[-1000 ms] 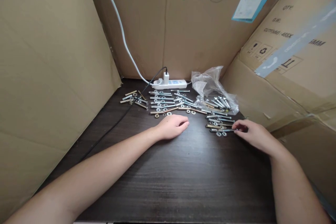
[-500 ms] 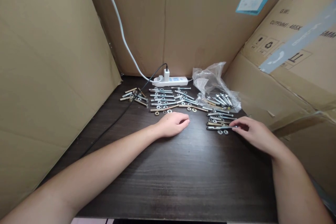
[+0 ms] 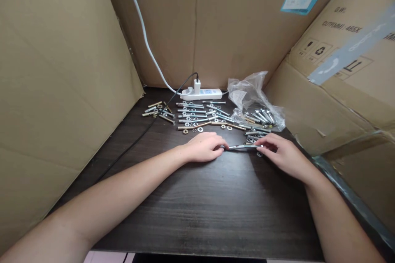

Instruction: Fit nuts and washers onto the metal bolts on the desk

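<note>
A long silver expansion bolt (image 3: 242, 146) lies level between my two hands, low over the dark table. Pinched around its left end are the fingers of my left hand (image 3: 203, 147). The thumb and fingers of my right hand (image 3: 279, 152) close on its right end. Just behind the right hand are more bolts (image 3: 254, 133) in a stack of rows, partly covered by the fingers. A loose washer (image 3: 259, 154) rests beneath the right fingertips. Behind my left hand, a brass-coloured bolt (image 3: 194, 126) lies with a nut (image 3: 185, 132) and a flat washer (image 3: 200, 130) in front.
A white power strip (image 3: 202, 94) with a plugged-in charger stands at the back. A clear plastic bag (image 3: 249, 90) holds several bolts at the back right. A black cable (image 3: 132, 146) crosses the table's left side. Cardboard boxes (image 3: 173, 28) wall three sides.
My right hand has lifted the front silver bolt off its row and carried it left. My left hand, closed near the table before, now grips the bolt's other end.
</note>
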